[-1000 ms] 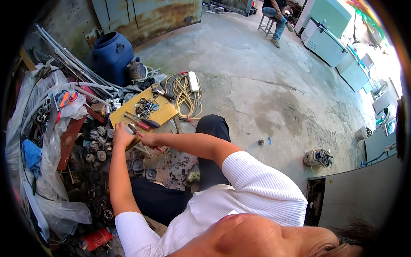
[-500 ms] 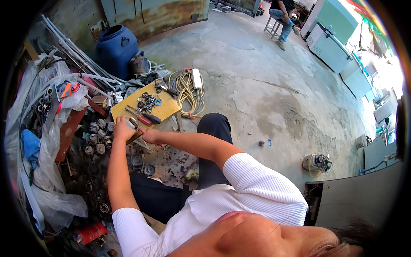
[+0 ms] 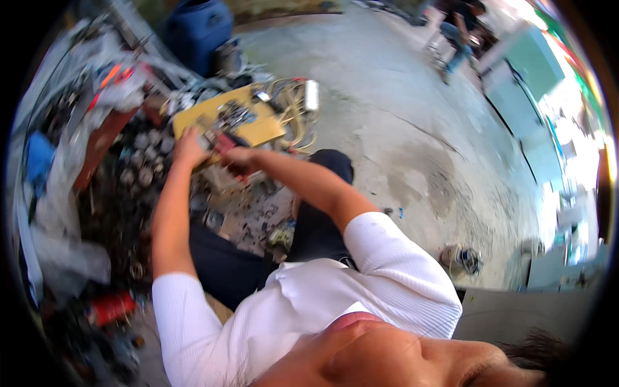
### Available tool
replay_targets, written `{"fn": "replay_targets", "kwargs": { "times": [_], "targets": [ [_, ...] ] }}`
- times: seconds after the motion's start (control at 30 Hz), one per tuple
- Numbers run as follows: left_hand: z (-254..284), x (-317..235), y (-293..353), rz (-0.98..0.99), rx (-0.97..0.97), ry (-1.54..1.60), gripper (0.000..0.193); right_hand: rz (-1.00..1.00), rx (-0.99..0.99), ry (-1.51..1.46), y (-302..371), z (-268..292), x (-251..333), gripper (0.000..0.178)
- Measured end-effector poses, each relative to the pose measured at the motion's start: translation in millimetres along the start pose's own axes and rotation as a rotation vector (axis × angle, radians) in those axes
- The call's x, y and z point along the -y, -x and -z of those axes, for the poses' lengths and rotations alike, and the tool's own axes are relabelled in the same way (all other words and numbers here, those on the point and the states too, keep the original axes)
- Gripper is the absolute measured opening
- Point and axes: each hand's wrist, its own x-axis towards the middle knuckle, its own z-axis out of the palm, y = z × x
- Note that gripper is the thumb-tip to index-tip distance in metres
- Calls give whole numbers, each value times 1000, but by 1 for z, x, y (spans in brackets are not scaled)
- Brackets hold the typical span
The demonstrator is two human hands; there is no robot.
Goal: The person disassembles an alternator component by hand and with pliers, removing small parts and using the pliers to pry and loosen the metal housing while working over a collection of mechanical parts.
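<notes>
Over the near edge of a yellow low table [image 3: 263, 130], my left hand [image 3: 189, 149] is closed round a small greyish piece, too blurred to name. Beside it, my right hand [image 3: 240, 161] is wrapped round red-handled pliers, their jaw end close to my left fingers. The pliers are smeared by motion and largely covered by the hand. A red-handled screwdriver [image 3: 225, 141] lies on the tabletop just beyond my right hand. Farther back on the table is a pile of small metal parts [image 3: 233, 113].
Heaped metal parts [image 3: 143, 155] and plastic sheeting [image 3: 61, 226] crowd the left side. Beyond the table stand a blue barrel [image 3: 198, 35] and a coiled yellow cable [image 3: 295, 109]. A person [image 3: 459, 35] sits at the far right, near chest freezers [image 3: 512, 97].
The whole view has shifted and blurred, so the table and both hands appear higher. My hands stay close together at the table's near edge. The seated person leans farther forward.
</notes>
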Motion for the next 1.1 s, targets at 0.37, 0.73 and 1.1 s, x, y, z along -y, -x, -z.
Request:
{"fn": "replay_targets", "kwargs": {
  "times": [0.37,0.73,1.1],
  "targets": [
    [9,-11,6,70,92,-49,87,59,126,-306,7,4,-13,30],
    [4,-9,4,96,41,-18,84,20,-312,244,9,-21,-1,76],
    [-2,-7,5,70,40,-45,87,75,-22,-31,16,-2,-7,81]
  ]
}}
